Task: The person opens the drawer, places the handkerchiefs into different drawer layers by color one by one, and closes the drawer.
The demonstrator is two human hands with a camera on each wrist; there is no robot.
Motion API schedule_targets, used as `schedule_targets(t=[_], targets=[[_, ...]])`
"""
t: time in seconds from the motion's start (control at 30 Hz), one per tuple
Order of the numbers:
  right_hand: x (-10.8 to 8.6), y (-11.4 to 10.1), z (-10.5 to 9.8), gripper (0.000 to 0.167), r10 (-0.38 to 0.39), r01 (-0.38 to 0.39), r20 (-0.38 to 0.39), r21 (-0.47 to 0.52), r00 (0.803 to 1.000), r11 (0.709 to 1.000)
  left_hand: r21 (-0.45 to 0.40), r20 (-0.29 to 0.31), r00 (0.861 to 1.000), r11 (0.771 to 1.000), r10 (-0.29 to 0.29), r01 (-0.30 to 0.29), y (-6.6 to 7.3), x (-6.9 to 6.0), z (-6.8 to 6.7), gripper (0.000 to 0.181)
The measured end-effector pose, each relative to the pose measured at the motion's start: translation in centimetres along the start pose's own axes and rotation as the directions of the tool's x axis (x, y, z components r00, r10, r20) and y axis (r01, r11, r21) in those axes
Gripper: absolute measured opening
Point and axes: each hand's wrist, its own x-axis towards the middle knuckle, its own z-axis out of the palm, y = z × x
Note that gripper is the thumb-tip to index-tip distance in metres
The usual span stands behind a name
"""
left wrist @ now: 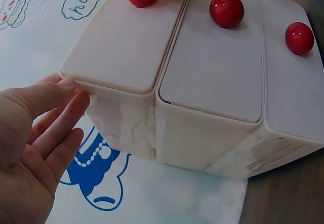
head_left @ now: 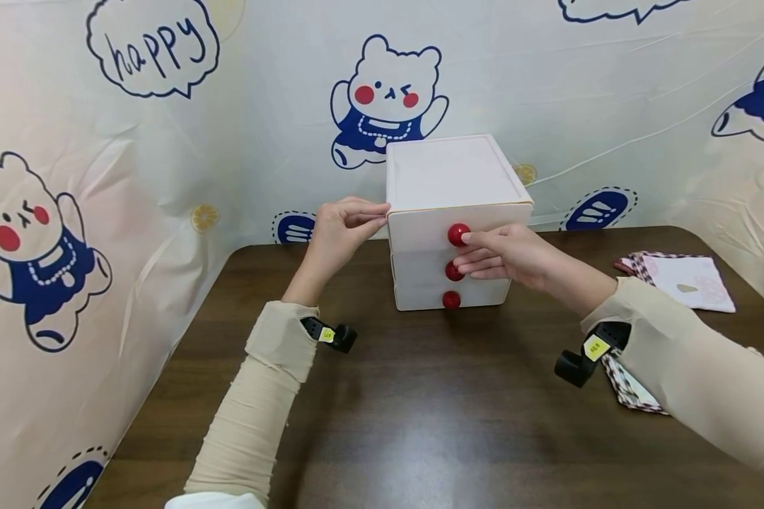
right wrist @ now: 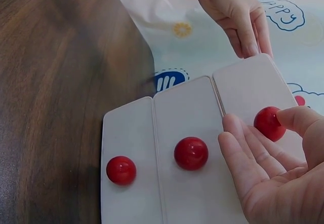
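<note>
A white box of three stacked drawers (head_left: 420, 283) stands near the back of the table, a round red knob on each front. At its upper left front corner, my left hand (head_left: 346, 230) pinches the edge, with the thumb on the front rim and the fingertips behind it. In the left wrist view that hand (left wrist: 45, 127) has its lower fingers loosely bent. My right hand (head_left: 516, 258) takes the top red knob (head_left: 458, 234) between thumb and forefinger. Its other fingers extend below, in front of the middle knob (head_left: 453, 271). The bottom knob (head_left: 451, 300) is untouched.
Folded cloths with a checked edge (head_left: 690, 283) lie at the table's right side. Another checked cloth (head_left: 633, 389) is partly hidden under the right forearm. A printed curtain (head_left: 280, 127) hangs behind the brown table (head_left: 382, 424).
</note>
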Motion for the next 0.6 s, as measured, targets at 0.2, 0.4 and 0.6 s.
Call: schedule_targets(t=[0.2, 0.4, 0.6], targets=[[0.2, -0.02, -0.13, 0.051, 0.01, -0.01, -0.001, 0.004, 1.0, 1.0, 0.003, 0.002, 1.0, 1.0, 0.005, -0.005, -0.02, -0.02, 0.04, 0.02], [0.3, -0.09, -0.23, 0.051, 0.012, -0.012, 0.003, 0.003, 1.0, 1.0, 0.003, 0.001, 1.0, 1.0, 0.004, -0.004, -0.03, 0.08, 0.04, 0.021], [0.3, -0.03, -0.24, 0.051, 0.011, -0.011, 0.015, 0.017, 1.0, 1.0, -0.007, 0.004, 1.0, 1.0, -0.005, 0.005, -0.13, 0.03, 0.03, 0.021]])
